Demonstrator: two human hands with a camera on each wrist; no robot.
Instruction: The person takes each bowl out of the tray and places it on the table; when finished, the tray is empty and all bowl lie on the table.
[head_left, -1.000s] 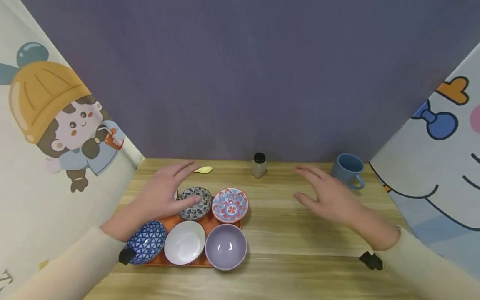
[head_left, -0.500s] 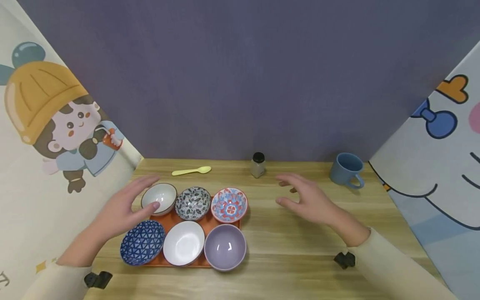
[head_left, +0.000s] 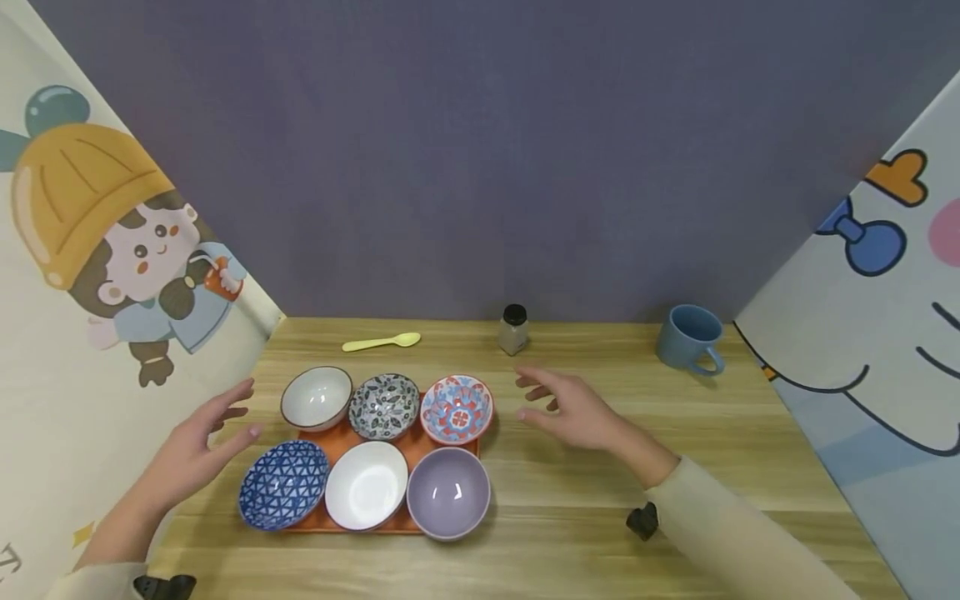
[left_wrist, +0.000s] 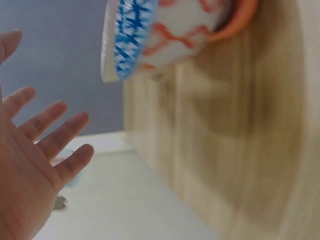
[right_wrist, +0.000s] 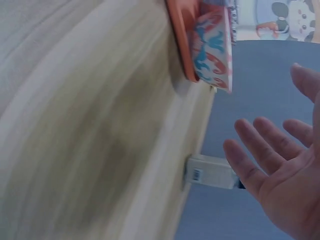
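Six bowls (head_left: 367,486) stand in two rows on the orange tray (head_left: 405,524), apparently set out, any further handling left to begin: the left hand (head_left: 193,450) and right hand (head_left: 573,410) hover empty on either side, fingers relaxed. Farther back on the desk (head_left: 600,517), only the right wrist view shows a printed label (right_wrist: 197,175) on the black-capped jar (right_wrist: 215,171)

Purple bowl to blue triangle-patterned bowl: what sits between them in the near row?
The plain white bowl stands between the purple bowl and the blue triangle-patterned bowl, with orange tray showing beneath; the head view shows it.
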